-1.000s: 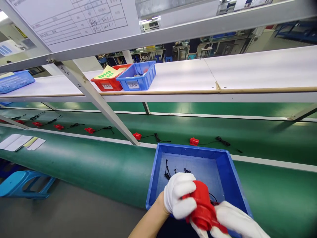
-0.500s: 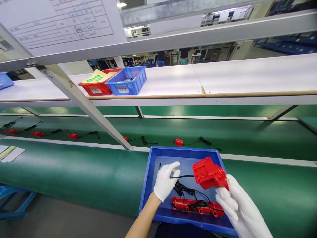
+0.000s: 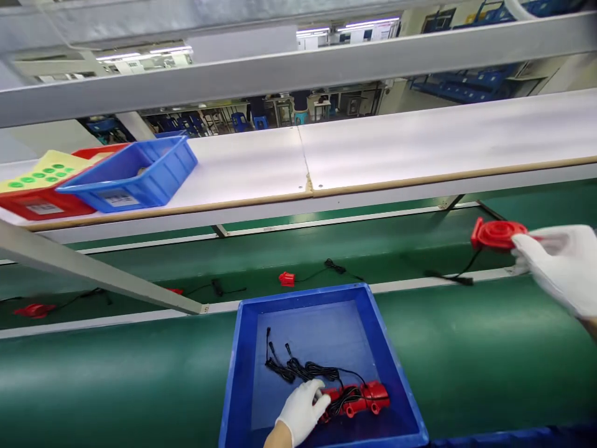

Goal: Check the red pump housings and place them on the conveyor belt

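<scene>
My right hand [image 3: 559, 261], in a white glove, is closed on a red plastic housing [image 3: 500, 235] with a round face, lifted over the far channel on the right. From that housing hangs a black cable [image 3: 450, 277], blurred at its end. My left hand [image 3: 302, 410], also gloved, is inside the blue tray [image 3: 389, 348]. Its fingers are curled round the left end of a row of red housings [image 3: 368, 398]; the fingertips are partly hidden there. Bundled black cables [image 3: 303, 369] lie in the tray behind this row, and more cable rests on top of it.
Along the green channel behind the tray lie more red housings [image 3: 286, 279] with cables. A white shelf [image 3: 396, 146] runs above, holding a blue bin [image 3: 158, 180] and a red bin [image 3: 28, 202]. A slanted metal post [image 3: 93, 267] stands left of the tray.
My right hand has carried the red housing from over the tray far to the right. My left hand has left the cable and moved down to the red row. The view has swung right.
</scene>
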Available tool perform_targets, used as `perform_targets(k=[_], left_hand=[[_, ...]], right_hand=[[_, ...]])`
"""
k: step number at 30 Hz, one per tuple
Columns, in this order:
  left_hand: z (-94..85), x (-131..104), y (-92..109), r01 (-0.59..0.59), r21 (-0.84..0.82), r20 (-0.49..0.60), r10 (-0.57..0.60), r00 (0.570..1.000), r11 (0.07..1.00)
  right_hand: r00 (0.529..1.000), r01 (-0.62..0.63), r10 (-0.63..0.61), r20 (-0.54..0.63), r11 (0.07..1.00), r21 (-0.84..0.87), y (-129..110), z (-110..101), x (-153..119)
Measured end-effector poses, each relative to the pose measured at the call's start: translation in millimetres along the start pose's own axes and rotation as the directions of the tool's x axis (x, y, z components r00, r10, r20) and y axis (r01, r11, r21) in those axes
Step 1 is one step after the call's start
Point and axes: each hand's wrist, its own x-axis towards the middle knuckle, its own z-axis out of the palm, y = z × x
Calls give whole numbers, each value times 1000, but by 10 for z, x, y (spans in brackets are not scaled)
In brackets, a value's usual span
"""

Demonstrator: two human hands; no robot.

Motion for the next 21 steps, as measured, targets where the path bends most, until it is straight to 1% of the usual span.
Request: perform_targets(k=[1,3,5,6,8,10,12,13,15,17,19,21], left_hand=[[64,5,2,14,5,18,-14,1000,1000],[186,18,0,53,12,47,-54,997,999],[290,39,-18,105,22,38,-106,994,994],[332,51,-31,132,30,28,-132,991,991],[387,70,-60,182,54,9,-183,983,982],[406,74,-72,247,82,13,-249,968,966],[402,57,-54,315,104,9,-317,948,943],[396,43,-34,332,115,4,-334,943,936],[383,13,19,330,134,-2,-333,943,934],[371,-9,61,312,144,4,-316,949,939],[358,-15,65,305,139,12,-309,951,942],[327,-8,20,293,133,13,-297,955,947]], right_hand=[[999,9,-6,39,997,-79,96,100,231],[988,68,-38,147,977,-202,263,412,598],[963,147,-74,259,951,-273,392,841,805],[944,176,-81,319,944,-280,443,1079,844],[906,206,-80,416,941,-268,519,1553,797],[862,222,-65,503,940,-259,575,1980,623],[816,223,-37,577,941,-255,622,2325,398],[793,223,-24,608,942,-253,640,2463,292],[756,218,-2,655,944,-248,655,2669,136],[737,207,17,676,946,-250,625,2783,61],[741,193,32,671,947,-258,542,2807,4],[752,200,2,659,952,-231,401,2737,-169]])
